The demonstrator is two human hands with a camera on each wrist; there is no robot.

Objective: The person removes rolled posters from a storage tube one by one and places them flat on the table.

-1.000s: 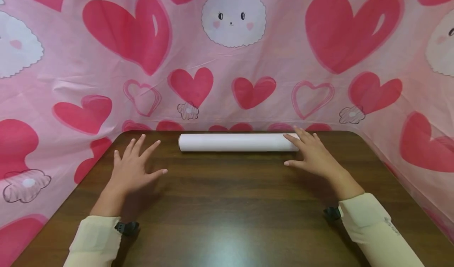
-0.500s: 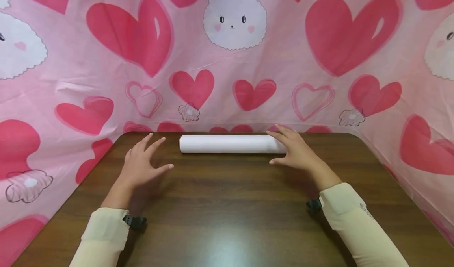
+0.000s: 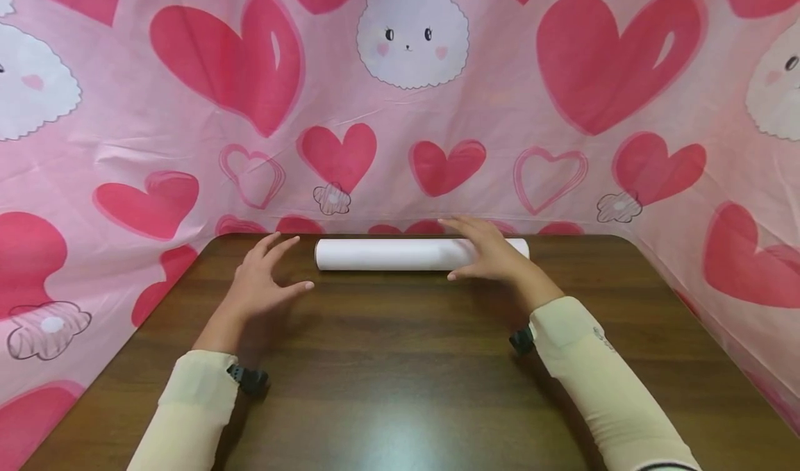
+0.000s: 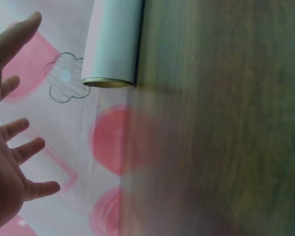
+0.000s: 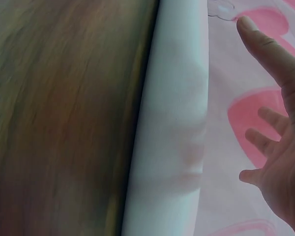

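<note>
A long white roll (image 3: 381, 255) lies crosswise near the back edge of the table. Its left end, a hollow opening with a gold-toned rim, faces the left hand in the left wrist view, where the roll (image 4: 113, 44) enters from the top. My left hand (image 3: 259, 283) hovers left of that end, apart from it, fingers spread. Over the roll's right part is my right hand (image 3: 490, 252), fingers extended and thumb apart; it hides a stretch of the roll. In the right wrist view a gap shows between the right hand (image 5: 280, 162) and the roll (image 5: 172, 108).
The dark brown wooden table (image 3: 400, 360) has rounded back corners. Pink cloth (image 3: 387, 103) printed with hearts and rabbit faces hangs close behind it and along both sides. Each wrist carries a black strap.
My right hand has moved leftward along the roll, uncovering its right end. The left hand has shifted right, closer to the roll's left end. The roll stays in place.
</note>
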